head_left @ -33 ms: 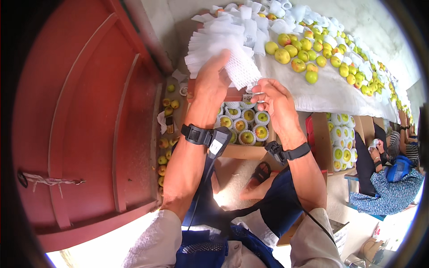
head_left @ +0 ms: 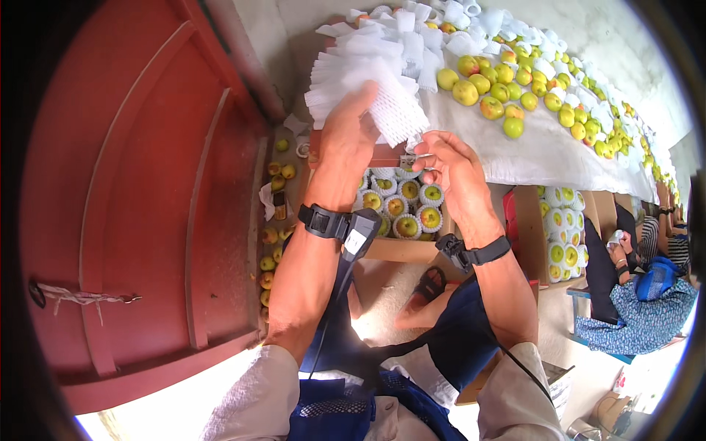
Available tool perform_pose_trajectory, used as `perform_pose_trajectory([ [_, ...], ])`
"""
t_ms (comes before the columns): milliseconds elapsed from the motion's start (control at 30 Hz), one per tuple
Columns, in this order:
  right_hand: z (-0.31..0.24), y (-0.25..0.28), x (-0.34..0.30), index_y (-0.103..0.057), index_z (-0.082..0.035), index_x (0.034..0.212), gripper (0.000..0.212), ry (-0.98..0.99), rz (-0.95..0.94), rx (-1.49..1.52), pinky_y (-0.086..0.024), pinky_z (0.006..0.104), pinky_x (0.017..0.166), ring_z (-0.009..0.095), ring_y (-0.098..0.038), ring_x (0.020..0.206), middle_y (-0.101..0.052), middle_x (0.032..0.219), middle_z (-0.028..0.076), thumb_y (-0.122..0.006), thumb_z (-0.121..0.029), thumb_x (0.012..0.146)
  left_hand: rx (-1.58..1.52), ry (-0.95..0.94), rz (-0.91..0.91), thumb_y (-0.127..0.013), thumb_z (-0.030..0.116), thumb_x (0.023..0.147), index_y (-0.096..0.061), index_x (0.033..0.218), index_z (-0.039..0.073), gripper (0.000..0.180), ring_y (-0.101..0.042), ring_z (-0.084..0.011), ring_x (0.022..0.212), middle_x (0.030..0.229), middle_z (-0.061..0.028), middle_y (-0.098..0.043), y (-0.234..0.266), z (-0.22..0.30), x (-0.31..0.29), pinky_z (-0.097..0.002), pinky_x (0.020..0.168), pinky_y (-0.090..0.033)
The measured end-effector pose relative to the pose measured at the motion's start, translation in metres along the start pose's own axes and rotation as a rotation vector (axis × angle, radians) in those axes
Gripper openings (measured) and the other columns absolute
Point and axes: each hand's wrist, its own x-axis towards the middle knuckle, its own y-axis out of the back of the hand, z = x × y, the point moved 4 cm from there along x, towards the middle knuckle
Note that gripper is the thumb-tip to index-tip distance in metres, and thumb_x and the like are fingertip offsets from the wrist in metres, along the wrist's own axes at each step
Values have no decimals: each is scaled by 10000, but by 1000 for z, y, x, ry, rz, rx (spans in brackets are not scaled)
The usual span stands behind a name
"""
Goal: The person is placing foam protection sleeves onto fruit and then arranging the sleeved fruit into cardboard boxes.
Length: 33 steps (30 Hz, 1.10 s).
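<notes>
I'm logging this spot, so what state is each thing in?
Left hand: holding white foam sleeve
Right hand: partly curled, at the sleeve's end
Sleeve pile: fanned out, overlapping
Near box: open, holding sleeved apples
Right box: open, holding wrapped apples
Loose apples: mostly unsleeved, on white cover
Red door: open or shut unclear

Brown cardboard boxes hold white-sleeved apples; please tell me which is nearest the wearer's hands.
The brown cardboard box between the bare forearms; the other apple box stands right of both.

Packing room: boxed apples (head_left: pixel 407 226), foam sleeves (head_left: pixel 398 117)
</notes>
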Motion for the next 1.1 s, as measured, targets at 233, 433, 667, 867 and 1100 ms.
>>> perform_pose_trajectory([
  [233,7,-5,4,-626,-38,1116,240,-35,-90,162,-426,267,680,164,-614,877,-637,987,59,-644,-202,942,8,-12,-14,-679,202,958,-525,1350,20,459,-553,-225,1203,1279,-67,-589,1,-1,-2,-403,1053,-464],
  [433,-1,-4,1,-596,-41,1144,283,-30,-69,266,-441,288,722,205,-630,951,-679,1083,114,-660,-191,913,64,-68,72,-701,208,944,-547,1338,38,456,-519,-212,1232,1298,-44,-572,10,-2,3,-388,1072,-435],
  [667,0,-5,1,-559,-38,1181,339,-39,-84,327,-441,301,754,216,-625,1003,-681,1182,162,-662,-201,901,-37,-41,154,-706,205,941,-555,1335,62,445,-537,-211,1214,1290,-40,-586,20,-1,8,-400,1071,-443],
  [867,1,-3,4,-579,-34,1194,362,-9,-109,261,-417,274,728,186,-611,979,-685,1116,109,-667,-226,900,-78,-45,110,-722,215,930,-551,1341,65,470,-534,-220,1220,1302,-57,-583,15,1,7,-426,1081,-437],
  [1100,3,-6,4,-621,-52,1155,290,-5,-134,264,-401,270,719,161,-601,971,-658,1073,45,-656,-201,909,-40,-53,70,-727,206,927,-543,1348,62,481,-522,-218,1231,1305,-58,-572,9,-5,4,-428,1092,-426],
])
